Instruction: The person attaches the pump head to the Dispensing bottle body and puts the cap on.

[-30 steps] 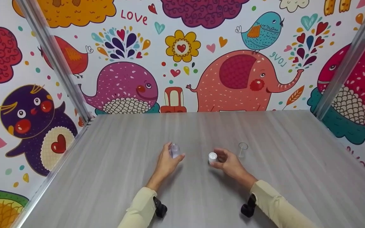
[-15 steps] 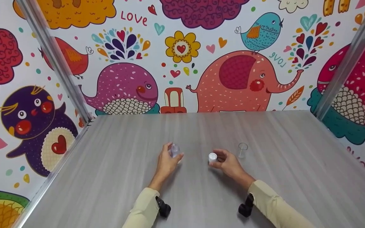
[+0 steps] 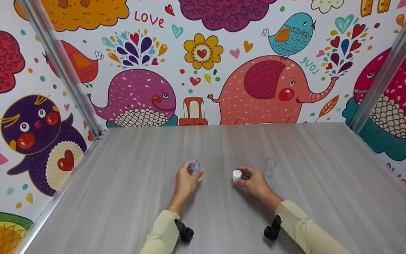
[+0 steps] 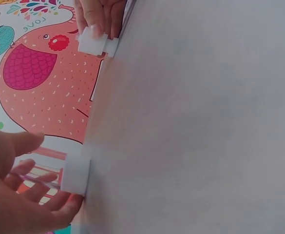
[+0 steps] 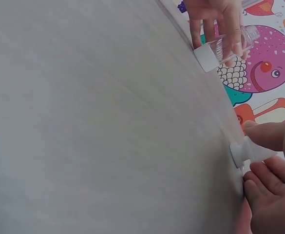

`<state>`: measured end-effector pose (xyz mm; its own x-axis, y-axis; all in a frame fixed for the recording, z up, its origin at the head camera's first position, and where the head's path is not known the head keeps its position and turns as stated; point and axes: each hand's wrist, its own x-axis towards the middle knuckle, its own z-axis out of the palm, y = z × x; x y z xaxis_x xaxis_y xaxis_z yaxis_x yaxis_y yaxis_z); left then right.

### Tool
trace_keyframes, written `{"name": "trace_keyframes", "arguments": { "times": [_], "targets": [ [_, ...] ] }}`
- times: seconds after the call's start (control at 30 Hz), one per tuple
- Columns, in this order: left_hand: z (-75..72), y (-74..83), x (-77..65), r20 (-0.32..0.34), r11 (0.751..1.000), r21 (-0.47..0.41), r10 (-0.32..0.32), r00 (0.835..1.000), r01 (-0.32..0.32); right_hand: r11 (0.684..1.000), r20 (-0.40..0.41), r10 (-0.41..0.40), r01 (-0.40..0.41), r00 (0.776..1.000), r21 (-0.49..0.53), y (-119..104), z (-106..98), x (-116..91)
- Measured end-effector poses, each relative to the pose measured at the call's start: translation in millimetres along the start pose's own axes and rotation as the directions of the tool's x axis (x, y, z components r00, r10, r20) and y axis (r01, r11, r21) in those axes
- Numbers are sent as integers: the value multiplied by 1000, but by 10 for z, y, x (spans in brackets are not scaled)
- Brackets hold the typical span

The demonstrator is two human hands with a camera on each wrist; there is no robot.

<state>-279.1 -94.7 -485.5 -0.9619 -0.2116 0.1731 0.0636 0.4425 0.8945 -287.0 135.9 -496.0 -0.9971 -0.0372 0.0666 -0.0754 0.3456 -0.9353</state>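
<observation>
In the head view my left hand [image 3: 186,181] holds a small clear bottle [image 3: 195,167] between thumb and fingers. The right wrist view shows the bottle's threaded neck [image 5: 252,32] pointing up and a white base [image 5: 207,57] at its lower end, right at the tabletop. With thumb and fingers my right hand [image 3: 256,182] pinches a white cap-like piece [image 3: 237,174]. This piece has a round flat top in the head view and a wider ring [image 5: 237,154] at its lower end in the right wrist view. A gap separates the two hands.
A clear, cup-shaped cover [image 3: 269,167] stands on the grey wood-grain table [image 3: 217,211], just beyond my right hand. Patterned wall panels [image 3: 203,84] and metal posts [image 3: 62,67] close off the back and sides. Each wrist carries a black camera [image 3: 272,229].
My left wrist and forearm have shifted slightly to the right, with the bottle still held. The right hand and its white piece have barely moved. The clear cover stands where it was.
</observation>
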Motion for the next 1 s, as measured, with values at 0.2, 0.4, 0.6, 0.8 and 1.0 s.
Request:
{"name": "trace_keyframes", "arguments": {
  "times": [0.2, 0.4, 0.6, 0.8, 1.0],
  "targets": [
    [-2, -19, -12, 9, 999, -38, -1, 1000, 1, 1000, 4, 1, -1, 1000, -22, -14, -2, 2],
    [4, -35, -26, -2, 997, -73, -15, 1000, 15, 999, -5, 1, -1, 1000, -42, 2, 10, 8],
    [14, -43, -27, -13, 996, -76, -38, 999, 37, 997, -20, 20, -21, 1000, -71, 13, 20, -12],
    [12, -54, -24, -16, 996, -87, -24, 1000, 23, 994, -18, 42, -43, 999, -96, 0, 31, -41],
    [4, -47, -24, -14, 995, -100, -31, 999, 29, 997, -50, 15, -19, 999, -78, -1, 42, -36]
  ]
}}
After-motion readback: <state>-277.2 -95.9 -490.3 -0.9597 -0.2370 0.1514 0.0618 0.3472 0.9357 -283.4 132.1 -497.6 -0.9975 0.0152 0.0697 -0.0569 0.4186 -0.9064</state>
